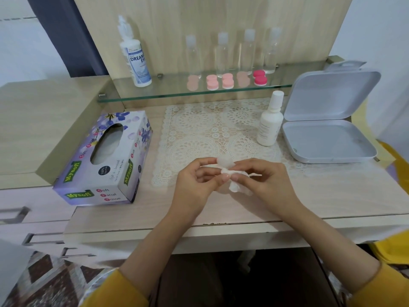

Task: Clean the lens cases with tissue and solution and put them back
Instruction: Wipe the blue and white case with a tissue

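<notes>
Pale wooden dressing desk (332, 196), lace mat (199, 129) in the middle, glass shelf (177, 94) behind. Far left, the tissue box (104, 160) lies on the desk. Up on the shelf stands the solution bottle (136, 56), then a row of pink lens cases (228, 80). Front and centre, the left hand (197, 182) curls in, thumb and forefinger pinching a small pale case piece (224, 161) just above the mat. The tissue (236, 187) is wadded against it, nipped by the right hand (265, 180), fingers bent tight. That piece looks light, stiff and probably slick if wet, so a rim pinch seems safest; the tissue is soft and likely to tear. Further right stands a small white bottle (269, 125), then an open white box (327, 140).
</notes>
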The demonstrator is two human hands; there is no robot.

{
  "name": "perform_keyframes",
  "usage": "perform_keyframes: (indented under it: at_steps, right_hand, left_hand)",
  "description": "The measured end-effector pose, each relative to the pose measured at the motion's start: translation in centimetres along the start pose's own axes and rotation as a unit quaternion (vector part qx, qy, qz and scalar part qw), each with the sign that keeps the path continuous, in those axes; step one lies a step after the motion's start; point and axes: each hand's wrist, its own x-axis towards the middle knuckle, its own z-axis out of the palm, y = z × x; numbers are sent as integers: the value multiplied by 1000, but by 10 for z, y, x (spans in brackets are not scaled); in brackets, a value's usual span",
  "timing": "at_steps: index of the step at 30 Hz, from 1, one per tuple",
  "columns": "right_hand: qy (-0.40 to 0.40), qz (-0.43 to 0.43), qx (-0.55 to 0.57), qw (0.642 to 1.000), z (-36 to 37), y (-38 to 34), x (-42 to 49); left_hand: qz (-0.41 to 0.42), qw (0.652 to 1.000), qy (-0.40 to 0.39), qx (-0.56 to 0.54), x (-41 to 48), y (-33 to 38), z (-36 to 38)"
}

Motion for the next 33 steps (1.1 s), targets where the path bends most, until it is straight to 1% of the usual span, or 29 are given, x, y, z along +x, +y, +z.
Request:
perform_keyframes:
  at_steps: [2, 6, 8, 10, 14, 16, 19, 20, 23, 27, 33]
  right_hand:
    - [-3, 12, 13, 1000, 0, -2, -1]
    - [16, 39, 28, 999, -4, -5, -1]
    - [24, 52, 38, 998, -8, -4, 1]
    - [21, 49, 16, 998, -13, -2, 3]
    - [17, 59, 1, 998, -19, -3, 5]
    - [15, 64, -3, 998, -19, -4, 6]
    - [2, 68, -20, 997, -18, -6, 6]
    - [-2, 71, -23, 997, -18, -6, 6]
    - [-10, 75, -32, 997, -19, -7, 4]
    - [-19, 63, -50, 997, -19, -9, 4]
    - [-26, 86, -50, 995, -20, -9, 7]
  left_hand:
    - [4, 1000, 23, -3, 0, -1, 1]
    - [6, 999, 39, -6, 2, -5, -2]
    - [13, 999, 37, 5, 3, -5, -6]
    - [25, 999, 27, 15, 4, -2, -10]
    - [17, 999, 17, -22, 5, 5, -13]
    - [34, 999, 29, 0, 6, 4, -14]
    - [73, 996, 27, 43, 4, 3, -15]
    - [71, 996, 25, 44, 3, 4, -14]
    - [36, 999, 15, -2, 1, 7, -11]
    - [32, 998, 30, 41, 2, 4, -14]
    - [8, 1000, 4, 17, 0, 3, -11]
